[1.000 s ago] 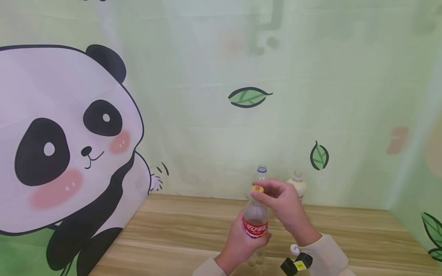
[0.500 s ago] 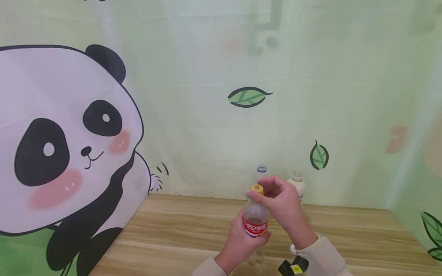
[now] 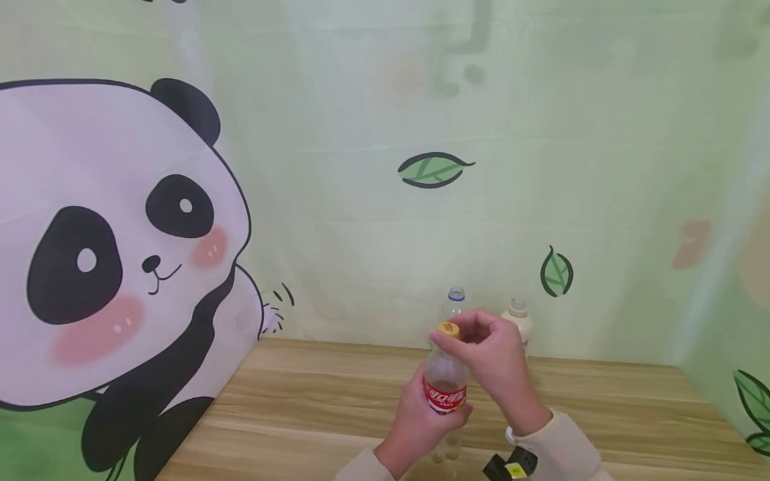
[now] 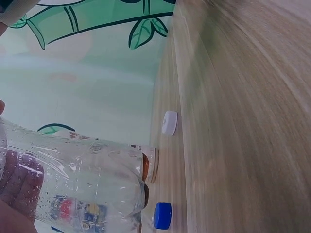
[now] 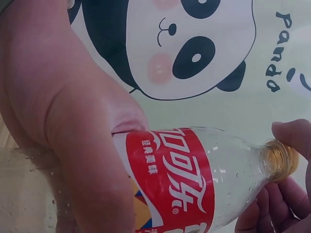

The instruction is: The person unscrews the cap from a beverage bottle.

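A clear plastic bottle [image 3: 445,374] with a red label [image 5: 170,179] stands upright above the wooden table [image 3: 313,401]. My left hand [image 3: 439,411] grips its body around and below the label, and its fingers [image 4: 19,189] show through the wet plastic. My right hand [image 3: 454,332] pinches the yellow cap [image 3: 447,328] on the bottle's neck between thumb and fingers; its fingertips [image 5: 291,133] curl round that cap [image 5: 278,160].
Two more bottles stand at the back wall: a clear uncapped one [image 3: 456,298] and a white one [image 3: 519,315]. A white cap [image 4: 169,122] and a blue cap [image 4: 163,215] lie loose on the table. Panda-print cloth walls close off the table's back and sides.
My right hand has shifted slightly left and turned a little on the yellow cap, and its wrist has dropped lower. The left hand and bottle have stayed in place.
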A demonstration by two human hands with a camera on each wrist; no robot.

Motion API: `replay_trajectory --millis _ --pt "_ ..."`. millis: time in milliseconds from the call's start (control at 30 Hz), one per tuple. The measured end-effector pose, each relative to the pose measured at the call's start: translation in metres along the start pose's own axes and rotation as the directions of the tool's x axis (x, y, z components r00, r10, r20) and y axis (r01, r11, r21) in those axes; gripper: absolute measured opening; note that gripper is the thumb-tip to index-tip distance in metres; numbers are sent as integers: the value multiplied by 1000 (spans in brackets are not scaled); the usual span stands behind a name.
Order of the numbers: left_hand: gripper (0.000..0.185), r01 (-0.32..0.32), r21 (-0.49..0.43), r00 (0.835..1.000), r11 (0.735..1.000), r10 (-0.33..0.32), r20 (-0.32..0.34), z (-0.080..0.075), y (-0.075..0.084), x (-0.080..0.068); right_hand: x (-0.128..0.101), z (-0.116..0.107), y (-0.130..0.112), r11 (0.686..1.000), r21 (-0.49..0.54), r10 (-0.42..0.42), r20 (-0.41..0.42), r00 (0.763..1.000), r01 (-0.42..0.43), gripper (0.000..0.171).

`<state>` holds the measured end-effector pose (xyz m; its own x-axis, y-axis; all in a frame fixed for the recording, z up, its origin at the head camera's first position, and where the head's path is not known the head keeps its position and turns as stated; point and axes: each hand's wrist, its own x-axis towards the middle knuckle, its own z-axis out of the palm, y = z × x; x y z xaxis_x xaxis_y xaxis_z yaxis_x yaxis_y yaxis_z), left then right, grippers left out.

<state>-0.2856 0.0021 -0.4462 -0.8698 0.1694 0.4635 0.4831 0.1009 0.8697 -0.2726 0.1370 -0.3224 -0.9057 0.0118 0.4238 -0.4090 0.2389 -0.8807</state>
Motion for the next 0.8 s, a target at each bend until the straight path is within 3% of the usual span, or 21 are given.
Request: replay_trajectory --millis 433,800 --pt "60 -2 -12 1000 1000 1 -9 1 3 1 6 -3 8 993 117 -42 91 995 31 31" --pt "62 15 -24 1000 1000 -15 9 0 4 2 10 -6 14 992 123 -56 206 977 31 32"
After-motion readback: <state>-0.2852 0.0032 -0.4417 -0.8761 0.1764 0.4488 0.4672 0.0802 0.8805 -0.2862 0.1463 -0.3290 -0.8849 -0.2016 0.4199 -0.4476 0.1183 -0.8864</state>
